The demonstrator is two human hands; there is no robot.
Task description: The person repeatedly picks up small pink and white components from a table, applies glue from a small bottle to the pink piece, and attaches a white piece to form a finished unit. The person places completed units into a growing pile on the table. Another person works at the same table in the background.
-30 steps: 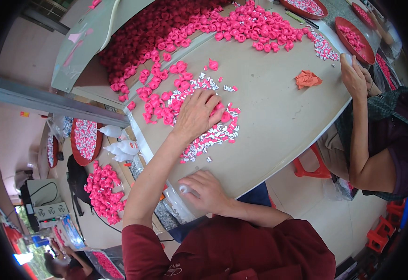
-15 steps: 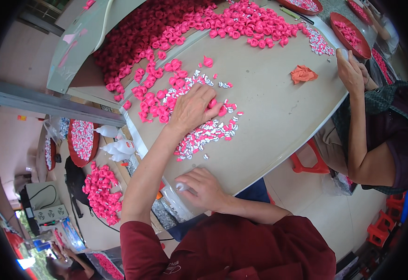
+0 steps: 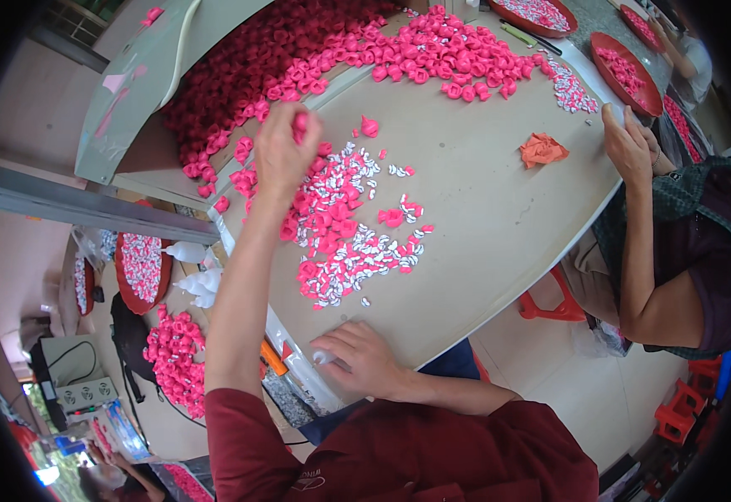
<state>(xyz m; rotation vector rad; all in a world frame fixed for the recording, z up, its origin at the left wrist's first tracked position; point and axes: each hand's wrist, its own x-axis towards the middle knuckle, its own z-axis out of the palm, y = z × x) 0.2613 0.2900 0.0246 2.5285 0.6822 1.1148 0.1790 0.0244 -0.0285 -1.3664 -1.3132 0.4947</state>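
My left hand [image 3: 285, 152] is raised at the back left of the table, its fingers pinching a small pink molded piece [image 3: 300, 125]. Below it lies a spread of loose pink pieces [image 3: 332, 201] mixed with small white-and-pink bits [image 3: 365, 255]. At the near edge, my right hand [image 3: 359, 358] is curled around a white squeeze bottle [image 3: 323, 357], most of which its fingers hide. Behind my left hand, a large heap of pink pieces [image 3: 252, 71] fills an open-fronted grey box [image 3: 123, 125] and spills along the table's far side.
A crumpled orange scrap [image 3: 543, 150] lies on the table [image 3: 466, 209]. White squeeze bottles [image 3: 202, 283] stand left, near a red tray [image 3: 141, 303] of bits and another pink pile [image 3: 174, 356]. A co-worker's hand [image 3: 629, 146] is at the right edge, near a red tray [image 3: 654, 102].
My left hand has moved from the scattered pieces up and left toward the box, carrying a pink piece. More of the mixed spread shows. My right hand stays about where it was.
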